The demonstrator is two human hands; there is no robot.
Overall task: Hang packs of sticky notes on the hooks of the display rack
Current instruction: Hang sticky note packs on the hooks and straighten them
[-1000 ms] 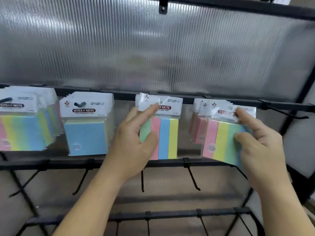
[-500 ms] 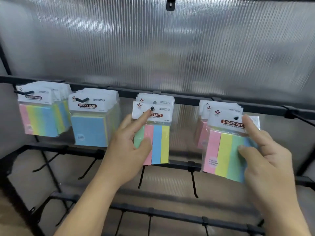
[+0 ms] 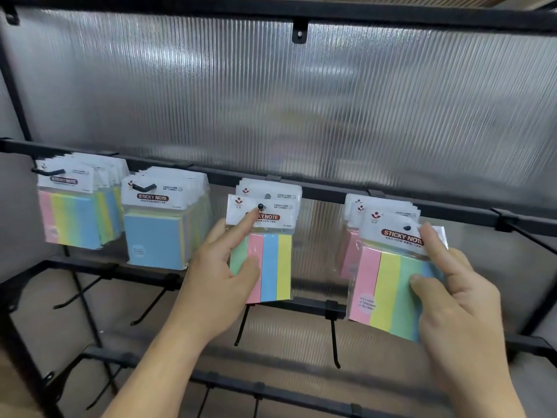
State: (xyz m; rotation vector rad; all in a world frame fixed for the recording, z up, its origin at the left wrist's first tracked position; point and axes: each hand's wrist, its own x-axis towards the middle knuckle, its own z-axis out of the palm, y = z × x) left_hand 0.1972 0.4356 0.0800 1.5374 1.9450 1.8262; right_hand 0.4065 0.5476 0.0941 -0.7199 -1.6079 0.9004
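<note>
A striped pack of sticky notes (image 3: 275, 267) hangs on the third hook (image 3: 260, 205), whose black tip pokes through its header. My left hand (image 3: 223, 273) holds that pack, index finger on the header just below the hook tip, thumb on the green strip. Another striped pack (image 3: 388, 285) sits on the fourth hook (image 3: 407, 228), tilted. My right hand (image 3: 452, 294) holds this one at its right edge, index finger on the header and thumb on the front. More packs hang behind both.
Two full hooks at the left carry a striped stack (image 3: 72, 218) and a blue stack (image 3: 156, 236). The black rack bar (image 3: 325, 191) runs across a ribbed translucent panel. A bare hook (image 3: 530, 236) juts out at the right. Lower bars hold several bare hooks (image 3: 334, 342).
Both packs have slid onto their hooks, whose tips now show through the headers. The view has pulled back and shifted left, so both hands sit lower in the frame.
</note>
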